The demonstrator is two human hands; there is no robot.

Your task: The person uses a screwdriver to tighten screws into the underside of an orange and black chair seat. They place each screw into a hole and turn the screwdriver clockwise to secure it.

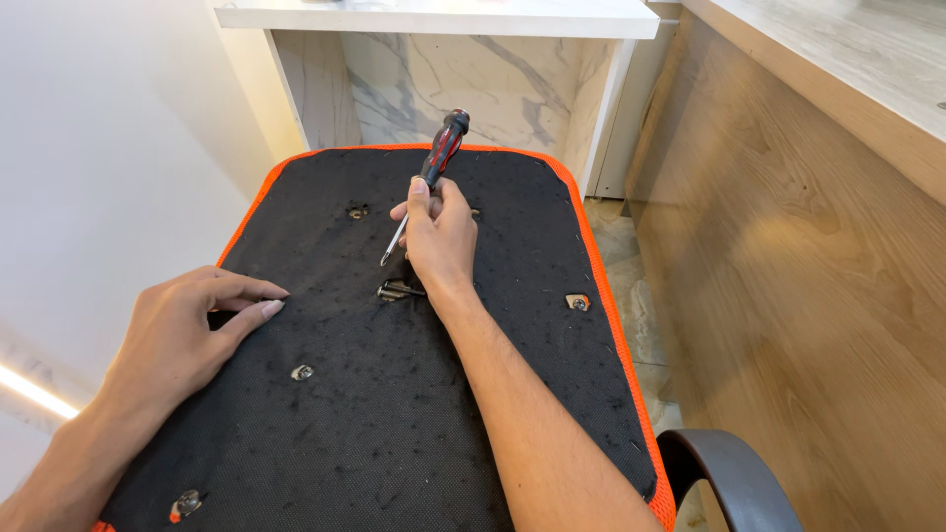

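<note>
An upturned chair seat [325, 443] lies in front of me, its black fabric underside edged in orange. My right hand [439, 236] holds a screwdriver [441, 153] with a black and red handle, its metal shaft angled down to the left with the tip just above the fabric. A small metal bolt or fitting [397, 290] lies on the fabric just below that hand. My left hand [192, 330] rests flat on the seat's left edge, fingers together. Screw holes with metal inserts show at several spots [303, 372].
A marble-patterned desk leg and white top [443, 20] stand beyond the seat. A wooden panel [788, 276] runs along the right. A dark curved armrest [729, 473] sits at the lower right. A white wall is on the left.
</note>
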